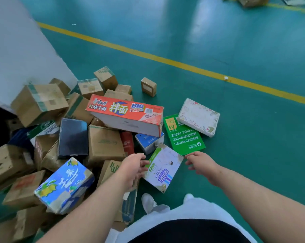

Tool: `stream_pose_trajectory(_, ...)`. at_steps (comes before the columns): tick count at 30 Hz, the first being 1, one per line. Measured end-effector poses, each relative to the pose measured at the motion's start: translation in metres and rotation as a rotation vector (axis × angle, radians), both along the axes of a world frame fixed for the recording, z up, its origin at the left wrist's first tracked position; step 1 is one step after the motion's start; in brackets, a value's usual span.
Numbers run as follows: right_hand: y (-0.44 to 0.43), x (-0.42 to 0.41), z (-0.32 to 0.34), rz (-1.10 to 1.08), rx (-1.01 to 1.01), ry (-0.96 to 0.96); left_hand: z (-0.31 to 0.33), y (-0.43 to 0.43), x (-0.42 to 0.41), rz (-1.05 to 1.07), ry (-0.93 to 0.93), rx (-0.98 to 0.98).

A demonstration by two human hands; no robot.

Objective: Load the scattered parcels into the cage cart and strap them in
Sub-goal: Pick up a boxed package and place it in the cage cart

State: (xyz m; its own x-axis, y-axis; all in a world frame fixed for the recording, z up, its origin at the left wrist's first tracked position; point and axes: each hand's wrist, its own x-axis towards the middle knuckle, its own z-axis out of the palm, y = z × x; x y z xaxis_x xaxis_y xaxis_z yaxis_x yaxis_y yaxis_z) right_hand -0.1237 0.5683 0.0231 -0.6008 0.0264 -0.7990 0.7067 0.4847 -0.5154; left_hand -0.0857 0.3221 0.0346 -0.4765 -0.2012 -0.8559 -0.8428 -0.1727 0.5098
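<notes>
A heap of scattered parcels lies on the green floor. A white box with a green edge and purple print [163, 168] lies nearest, between my two hands. My left hand [133, 166] reaches to its left edge, fingers relaxed and touching or nearly touching it. My right hand [199, 161] hovers at its right corner, fingers loosely curled, holding nothing. Behind it lie a green A4 paper pack [181, 135], a floral white box [199, 116] and a long red noodle carton [125, 114]. No cage cart is in view.
Brown cardboard boxes [39, 102] pile up at the left, with a blue mango-print carton [65, 185] and a dark flat box [72, 137]. A small brown box [148, 86] stands apart. A grey wall [16, 50] rises at left. A yellow floor line [165, 58] crosses behind. My shoes [148, 202] stand below.
</notes>
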Motion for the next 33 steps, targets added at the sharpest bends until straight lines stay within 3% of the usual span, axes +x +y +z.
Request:
stream_pose_trajectory(9,0.012,-0.063,-0.031,-0.069,-0.06,-0.051,-0.012,0.03,-0.089,0.026,-0.176,0.056)
stream_pose_trajectory(16,0.02,-0.162,-0.075,0.135,-0.062,-0.087,-0.039,0.066,-0.202,0.286,-0.315,0.036)
stream_pose_trajectory(21,0.035,-0.234,-0.112,0.29,-0.065,-0.163,-0.092,0.092,-0.302,0.331,-0.363,-0.032)
stream_pose_trajectory(26,0.058,-0.278,-0.146,0.298,-0.059,-0.238,-0.148,0.101,-0.374,0.288,-0.449,-0.099)
stream_pose_trajectory(33,0.097,-0.287,-0.178,0.258,-0.001,-0.35,-0.197,0.089,-0.393,0.416,-0.539,-0.179)
